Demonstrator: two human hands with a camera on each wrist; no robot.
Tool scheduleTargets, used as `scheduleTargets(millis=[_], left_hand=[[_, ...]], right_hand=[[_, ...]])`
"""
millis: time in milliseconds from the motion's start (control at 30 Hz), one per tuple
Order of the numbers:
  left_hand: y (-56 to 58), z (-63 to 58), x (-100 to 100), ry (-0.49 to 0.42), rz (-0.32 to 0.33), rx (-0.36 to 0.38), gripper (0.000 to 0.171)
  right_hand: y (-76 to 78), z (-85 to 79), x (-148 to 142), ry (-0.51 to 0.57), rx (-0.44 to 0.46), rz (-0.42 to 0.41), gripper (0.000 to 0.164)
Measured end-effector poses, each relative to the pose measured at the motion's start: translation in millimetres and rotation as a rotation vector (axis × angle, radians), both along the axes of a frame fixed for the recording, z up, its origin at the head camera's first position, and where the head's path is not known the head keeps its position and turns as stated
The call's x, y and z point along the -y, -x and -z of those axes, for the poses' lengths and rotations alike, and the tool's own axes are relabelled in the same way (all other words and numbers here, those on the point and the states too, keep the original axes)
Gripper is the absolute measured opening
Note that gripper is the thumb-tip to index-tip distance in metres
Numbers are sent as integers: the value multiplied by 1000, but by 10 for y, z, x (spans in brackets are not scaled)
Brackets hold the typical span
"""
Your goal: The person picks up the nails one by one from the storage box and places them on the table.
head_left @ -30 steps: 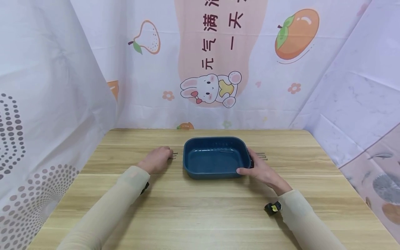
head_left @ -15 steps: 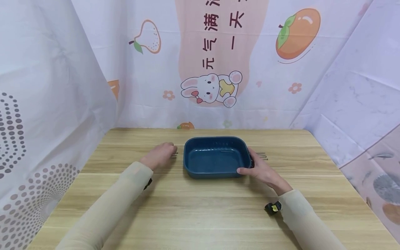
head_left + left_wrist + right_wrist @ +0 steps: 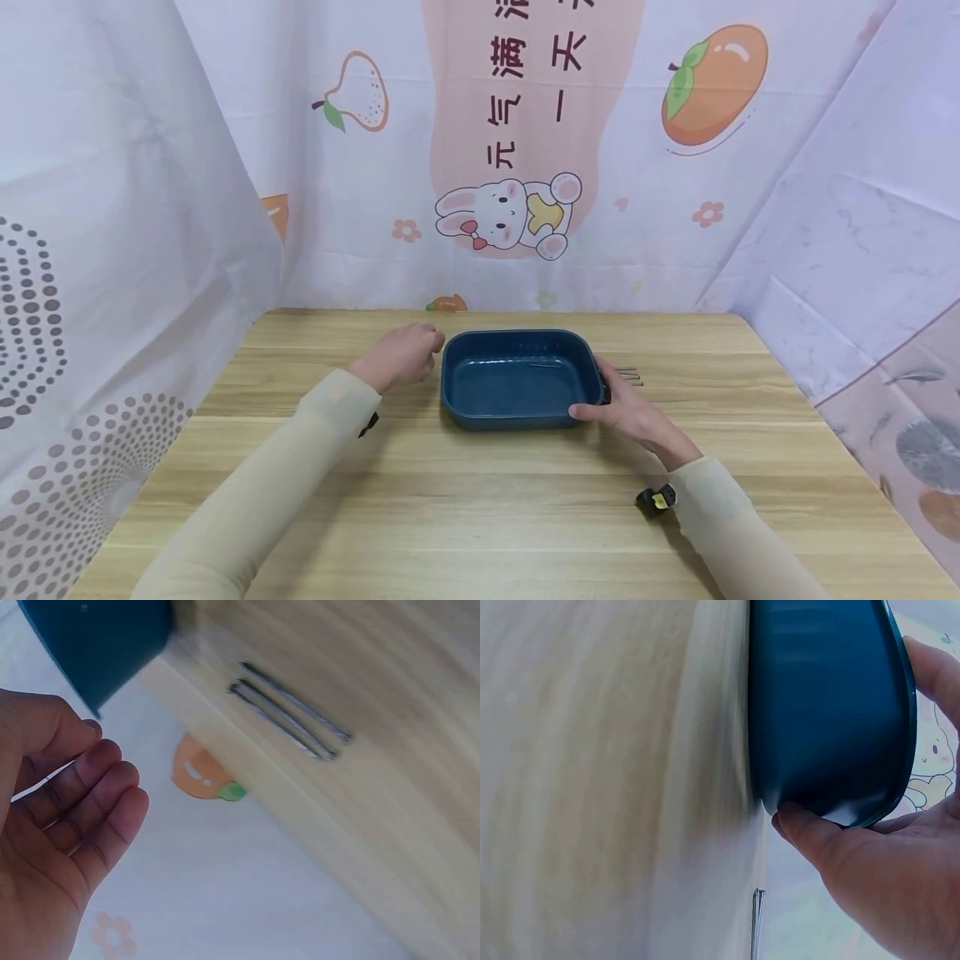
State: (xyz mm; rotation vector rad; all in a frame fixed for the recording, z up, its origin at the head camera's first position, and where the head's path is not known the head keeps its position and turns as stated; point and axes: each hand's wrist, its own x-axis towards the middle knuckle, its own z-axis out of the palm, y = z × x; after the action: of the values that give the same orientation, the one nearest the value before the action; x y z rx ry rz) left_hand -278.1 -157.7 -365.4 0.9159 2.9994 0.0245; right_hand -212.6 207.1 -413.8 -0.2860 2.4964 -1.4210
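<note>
My left hand (image 3: 402,356) hovers just off the left end of a dark blue rectangular baking dish (image 3: 517,418). Thumb and forefinger pinch together in the left wrist view, with a small dark tip between them; it looks like a nail, mostly hidden by the fingers. Three nails (image 3: 289,716) lie side by side on the table in that view. One nail (image 3: 543,364) lies inside the dish. At the dish's right end, my right hand (image 3: 633,412) grips the wall, thumb on the near corner. More nails (image 3: 630,377) lie beyond that hand, partly hidden.
The dish stands on a wood-grain table (image 3: 480,508), towards its back edge. A printed cloth (image 3: 360,183) hangs behind the table and along both sides. A black wrist camera (image 3: 654,500) sits below the right sleeve.
My left hand has lifted from the nails on the left and moved right and away, up to the dish's left rim. The right hand and the dish have stayed in place.
</note>
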Motion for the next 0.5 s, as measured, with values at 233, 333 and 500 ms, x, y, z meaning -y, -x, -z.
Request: scheduleTargets(millis=[233,333,500], left_hand=[[-2,-141,-220,17,32,-28,16],[-9,-197,-320,26,34,-16,18],[4,-277,-504,29,57,-1,21]], right_hand=[[0,17,0,14,-5,-2,104],[0,19,1,21,-5,-5,104],[0,18,-4,20,-8,-3,102]])
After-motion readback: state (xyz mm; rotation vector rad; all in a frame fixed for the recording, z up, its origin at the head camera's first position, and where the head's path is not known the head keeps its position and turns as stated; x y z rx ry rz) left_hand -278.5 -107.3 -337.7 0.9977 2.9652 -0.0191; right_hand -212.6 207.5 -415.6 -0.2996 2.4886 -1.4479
